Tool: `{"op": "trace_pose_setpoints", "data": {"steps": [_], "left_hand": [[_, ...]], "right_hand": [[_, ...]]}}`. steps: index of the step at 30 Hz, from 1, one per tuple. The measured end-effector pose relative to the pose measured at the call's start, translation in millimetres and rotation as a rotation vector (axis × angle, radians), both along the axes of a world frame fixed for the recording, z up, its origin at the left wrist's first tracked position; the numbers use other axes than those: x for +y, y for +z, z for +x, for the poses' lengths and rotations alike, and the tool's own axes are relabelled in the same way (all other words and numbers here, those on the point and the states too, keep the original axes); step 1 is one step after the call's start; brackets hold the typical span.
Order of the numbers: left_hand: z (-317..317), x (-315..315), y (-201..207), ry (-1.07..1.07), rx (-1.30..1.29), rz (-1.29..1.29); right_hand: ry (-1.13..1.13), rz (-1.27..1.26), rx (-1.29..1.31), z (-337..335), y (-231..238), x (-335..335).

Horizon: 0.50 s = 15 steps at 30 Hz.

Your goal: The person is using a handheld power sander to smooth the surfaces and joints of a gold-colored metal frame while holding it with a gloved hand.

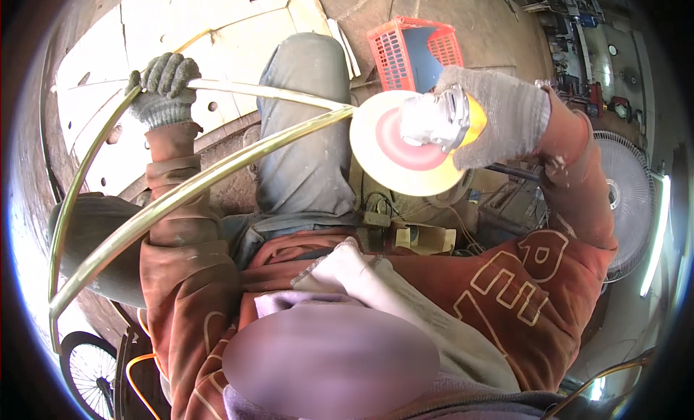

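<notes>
A gold-coloured bent metal tube frame (195, 180) stretches across my left side, with a pointed corner toward the middle. My left hand (168, 91), in a grey knit glove, has its fingers closed round the frame's far bar. On the right, my gloved right hand (502, 120) grips an angle grinder (441, 120) with a silver head and a yellow collar. Its round disc (376, 149), pale with a pinkish ring, meets the frame's pointed corner or lies right beside it; contact cannot be made out. The grinder's handle is mostly hidden by the glove.
A red plastic crate (387, 55) stands beyond the grinder. Pale boards with holes (224, 22) lie at the far left. A large fan (618, 196) stands at the right, a small open cardboard box (426, 239) near my lap, and a bicycle wheel (90, 369) lower left.
</notes>
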<state>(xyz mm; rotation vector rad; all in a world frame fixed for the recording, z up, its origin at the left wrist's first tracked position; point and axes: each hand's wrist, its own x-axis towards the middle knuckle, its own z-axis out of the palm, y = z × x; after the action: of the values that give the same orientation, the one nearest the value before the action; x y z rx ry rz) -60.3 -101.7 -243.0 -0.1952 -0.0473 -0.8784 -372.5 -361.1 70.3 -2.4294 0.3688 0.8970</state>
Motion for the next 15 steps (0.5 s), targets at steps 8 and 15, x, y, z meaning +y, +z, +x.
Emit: {"op": "trace_pose_setpoints", "data": {"steps": [8, 15], "left_hand": [[14.1, -10.1, 10.6, -0.053, -0.044, 0.058], [27.1, -28.0, 16.6, -0.135, -0.067, 0.107]], "right_hand": [[0.274, -0.392, -0.111, -35.4, -3.2, 59.9], [0.291, -0.463, -0.133, -45.6, -13.6, 78.3]]}}
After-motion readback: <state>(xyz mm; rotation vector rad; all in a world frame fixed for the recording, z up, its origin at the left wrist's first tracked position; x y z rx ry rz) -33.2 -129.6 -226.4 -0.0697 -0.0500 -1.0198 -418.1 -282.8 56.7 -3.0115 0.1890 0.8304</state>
